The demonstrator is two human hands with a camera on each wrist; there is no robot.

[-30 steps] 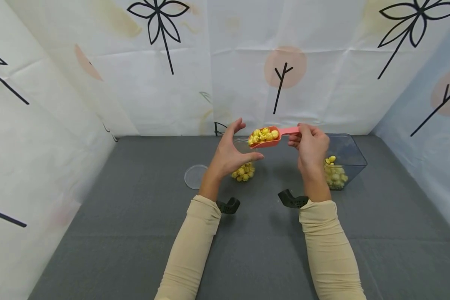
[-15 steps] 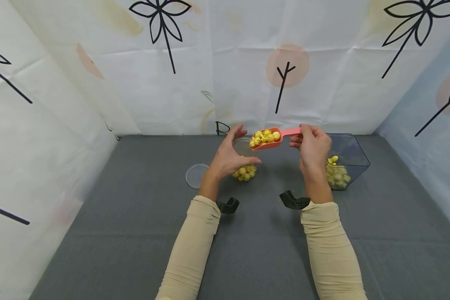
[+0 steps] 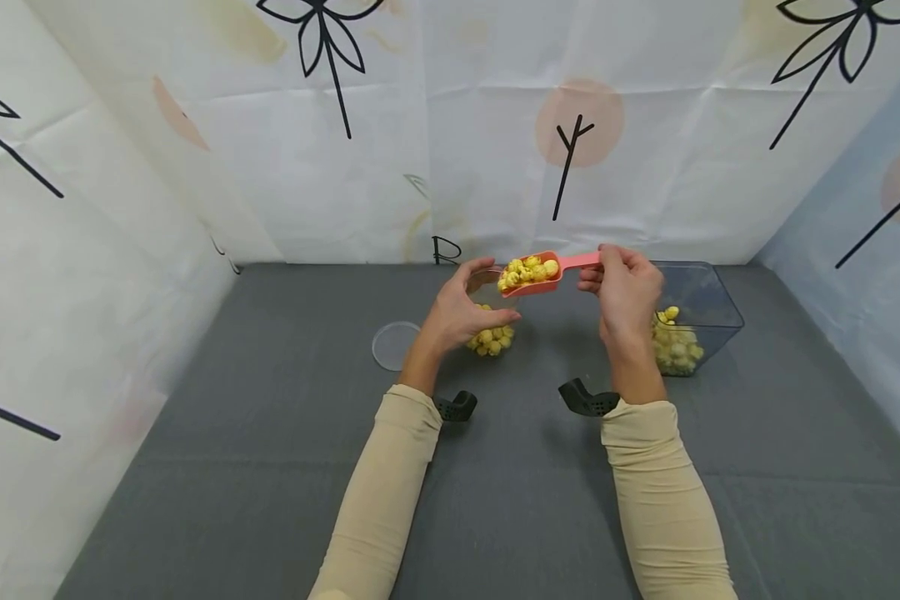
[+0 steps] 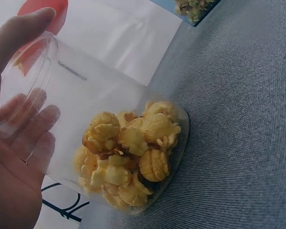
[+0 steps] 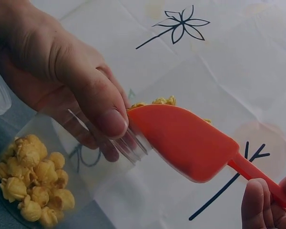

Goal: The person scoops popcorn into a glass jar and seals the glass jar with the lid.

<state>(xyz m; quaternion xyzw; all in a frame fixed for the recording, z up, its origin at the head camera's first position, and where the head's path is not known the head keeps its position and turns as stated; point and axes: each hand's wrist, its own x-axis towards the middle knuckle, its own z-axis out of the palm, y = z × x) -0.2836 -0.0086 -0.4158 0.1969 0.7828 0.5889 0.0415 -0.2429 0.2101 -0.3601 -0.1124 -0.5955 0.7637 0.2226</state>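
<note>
My left hand (image 3: 453,312) curves round the upper part of a clear plastic jar (image 4: 105,78), with thumb and fingers on opposite sides near its rim. Yellow popcorn (image 4: 128,155) fills the lower part of the jar, which stands on the grey cloth. My right hand (image 3: 628,287) pinches the handle of a red scoop (image 5: 183,143). Heaped with more popcorn (image 3: 527,272), the scoop has its front end right at the jar's mouth and is held nearly level. In the left wrist view the scoop shows partly behind the thumb.
A clear round lid (image 3: 394,346) lies on the grey tabletop (image 3: 510,500), left of the jar. Behind my right wrist stands a transparent bin (image 3: 712,321) partly filled with popcorn (image 3: 677,350). A patterned white cloth (image 3: 487,125) hangs along the back and sides.
My left hand has lowered its fingers and closed in round the jar's top. The loaded scoop stays almost where it was, in my right hand. The head view has tilted slightly.
</note>
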